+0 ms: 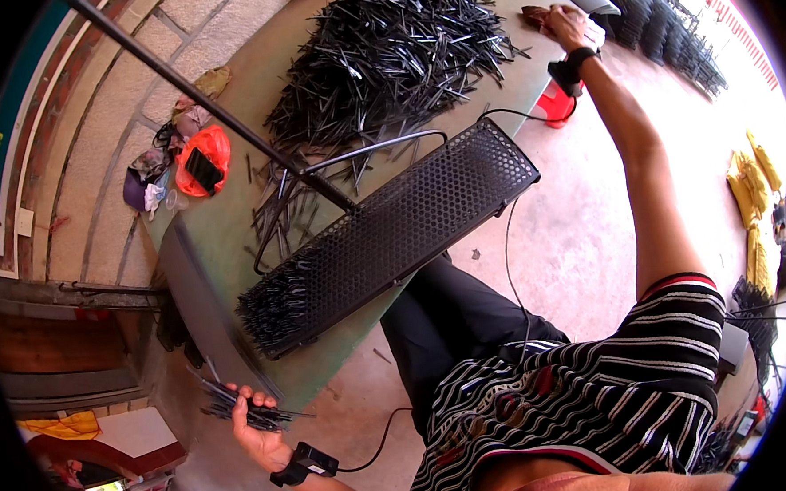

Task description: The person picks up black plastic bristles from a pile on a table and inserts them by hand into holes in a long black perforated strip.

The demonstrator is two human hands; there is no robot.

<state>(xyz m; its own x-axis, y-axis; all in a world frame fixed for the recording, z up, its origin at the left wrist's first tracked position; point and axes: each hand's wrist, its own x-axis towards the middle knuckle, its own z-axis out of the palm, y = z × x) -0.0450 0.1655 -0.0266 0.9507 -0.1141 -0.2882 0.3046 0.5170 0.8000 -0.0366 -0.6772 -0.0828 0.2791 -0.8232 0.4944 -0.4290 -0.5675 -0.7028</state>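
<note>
My left hand is closed round a bundle of thin black strips, off the table's near left corner. To its upper right stands a long black perforated rack, its holes filled with upright black strips only at the left end. My right arm stretches to the table's far right edge. There my right hand has its fingers bent down over something; a small brown thing lies at the fingertips, its kind unclear. A large heap of loose black strips covers the far part of the table.
The green table carries a dark metal pole slanting over it and a grey curved panel along its left edge. A phone rests on an orange bag. Below the right edge is a red stool; yellow sacks lie farther right.
</note>
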